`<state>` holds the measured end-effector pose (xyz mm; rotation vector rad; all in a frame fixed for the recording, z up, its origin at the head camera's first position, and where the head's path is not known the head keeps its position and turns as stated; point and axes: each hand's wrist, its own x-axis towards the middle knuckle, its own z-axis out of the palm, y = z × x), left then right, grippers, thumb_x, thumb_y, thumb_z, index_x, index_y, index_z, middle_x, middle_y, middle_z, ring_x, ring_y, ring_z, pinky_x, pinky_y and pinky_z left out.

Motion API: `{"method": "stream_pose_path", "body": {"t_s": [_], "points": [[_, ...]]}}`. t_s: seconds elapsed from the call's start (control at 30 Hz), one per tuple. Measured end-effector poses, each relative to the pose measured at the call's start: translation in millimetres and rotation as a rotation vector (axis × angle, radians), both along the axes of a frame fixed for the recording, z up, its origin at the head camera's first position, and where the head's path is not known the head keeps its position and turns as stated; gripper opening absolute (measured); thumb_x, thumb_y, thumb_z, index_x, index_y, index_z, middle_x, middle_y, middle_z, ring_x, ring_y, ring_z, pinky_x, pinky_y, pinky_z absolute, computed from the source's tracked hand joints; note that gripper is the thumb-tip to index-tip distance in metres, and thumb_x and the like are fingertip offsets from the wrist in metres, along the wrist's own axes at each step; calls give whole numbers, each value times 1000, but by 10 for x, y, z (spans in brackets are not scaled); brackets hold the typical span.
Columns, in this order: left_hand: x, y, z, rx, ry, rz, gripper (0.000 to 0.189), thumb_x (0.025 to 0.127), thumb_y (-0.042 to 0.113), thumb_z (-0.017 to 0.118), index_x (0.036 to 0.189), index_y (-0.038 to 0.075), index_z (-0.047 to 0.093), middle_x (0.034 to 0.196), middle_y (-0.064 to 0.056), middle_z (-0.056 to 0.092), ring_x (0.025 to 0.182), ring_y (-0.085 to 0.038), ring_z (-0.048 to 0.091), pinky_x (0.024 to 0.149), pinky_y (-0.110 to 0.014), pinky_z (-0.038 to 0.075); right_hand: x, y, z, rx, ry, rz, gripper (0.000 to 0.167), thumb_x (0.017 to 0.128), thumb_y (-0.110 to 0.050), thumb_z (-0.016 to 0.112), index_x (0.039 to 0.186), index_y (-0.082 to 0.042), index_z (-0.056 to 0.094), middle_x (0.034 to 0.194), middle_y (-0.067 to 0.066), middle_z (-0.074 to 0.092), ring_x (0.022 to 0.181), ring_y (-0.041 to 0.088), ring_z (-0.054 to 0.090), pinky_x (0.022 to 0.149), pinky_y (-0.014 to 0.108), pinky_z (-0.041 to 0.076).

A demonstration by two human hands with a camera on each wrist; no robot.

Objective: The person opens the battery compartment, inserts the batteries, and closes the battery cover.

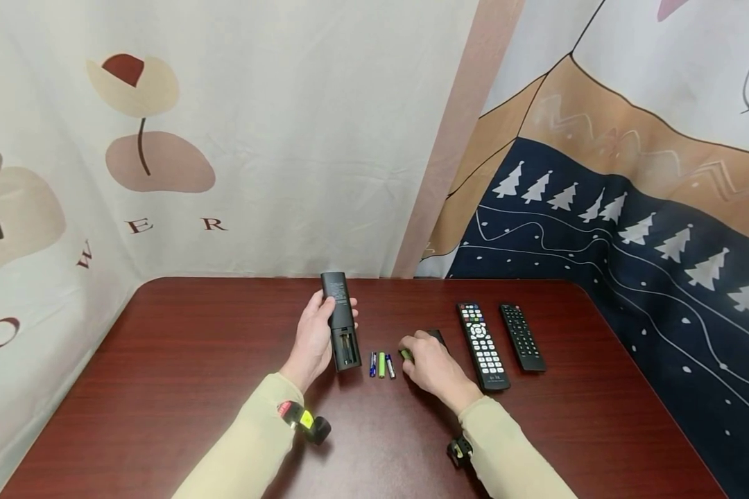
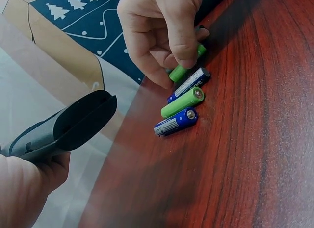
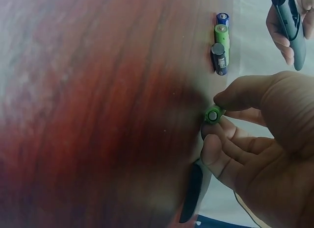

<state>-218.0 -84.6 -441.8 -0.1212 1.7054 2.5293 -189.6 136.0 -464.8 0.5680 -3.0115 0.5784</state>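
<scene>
Behind everything, hanging cloth (image 1: 287,138) with printed shapes; in front, a reddish-brown table (image 1: 193,346). Next in size, a black remote (image 1: 338,305), grasped in the left hand (image 1: 312,339) with the thumb across it, back face up, long axis running away from the body, far end leaning slightly left. To the right, on the table, a white-buttoned remote (image 1: 483,346), then a smaller black remote (image 1: 522,337), both face up and aligned much the same way. Half hidden by the right hand (image 1: 433,364), a dark object (image 1: 437,335), too covered to name.

Smaller again, the battery compartment (image 1: 345,346) at the held remote's near end, uncovered and turned up; contents impossible to tell. Just right of that end, three loose batteries side by side on the table: blue (image 1: 372,364), green (image 1: 382,364), blue-and-white (image 1: 390,366), long axes pointing mostly away from the body. Button ends of the first two toward the body; a flat dark end for the third.

Beyond that row to the right, pinched between thumb and fingers of the right hand, another green battery (image 3: 212,115). From that pinch, compartment to the left, across the row. Battery and compartment axes apparently close to parallel, so, as a judgement, little turning called for. Polarity, and any contact with the table: cannot tell.
</scene>
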Motion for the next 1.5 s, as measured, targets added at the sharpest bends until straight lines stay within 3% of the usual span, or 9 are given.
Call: {"method": "stream_pose_path", "body": {"t_s": [0.4, 0.7, 0.87, 1.07, 1.5], "points": [[9, 14, -9, 17, -19, -10, 42, 114, 20, 29, 154, 11, 37, 131, -22, 62, 102, -18, 68, 89, -36, 56, 35, -37, 4, -100, 34, -11, 19, 89, -2, 74, 107, -9, 73, 90, 1, 60, 76, 13, 52, 65, 27, 48], [6, 25, -23, 16, -24, -19, 42, 114, 20, 27, 154, 13, 37, 139, -28, 56, 102, -18, 67, 102, -49, 51, 43, -54, 5, -164, 66, 1, 18, 89, 0, 72, 106, -6, 72, 89, 2, 60, 74, 13, 54, 63, 26, 47], [8, 33, -25, 14, -25, -14, 41, 114, 21, 28, 153, 13, 38, 132, -22, 61, 103, -19, 67, 104, -54, 49, 44, -71, 11, -191, 79, 1, 17, 89, 0, 71, 105, -6, 72, 87, 0, 59, 73, 12, 54, 62, 25, 47], [3, 42, -46, 10, -20, -8, 41, 114, 19, 29, 152, 9, 38, 126, -16, 65, 103, -20, 67, 99, -49, 53, 45, -94, 23, -220, 95, 7, 17, 87, 2, 71, 103, -6, 72, 85, -1, 59, 73, 12, 56, 62, 24, 47], [0, 65, -64, 6, -10, -26, 42, 114, 20, 27, 153, 7, 36, 131, -22, 61, 102, -17, 67, 93, -39, 55, 78, -171, 112, -350, 45, 18, 19, 86, 4, 69, 103, -6, 69, 86, -1, 60, 76, 12, 58, 66, 24, 50]]}}
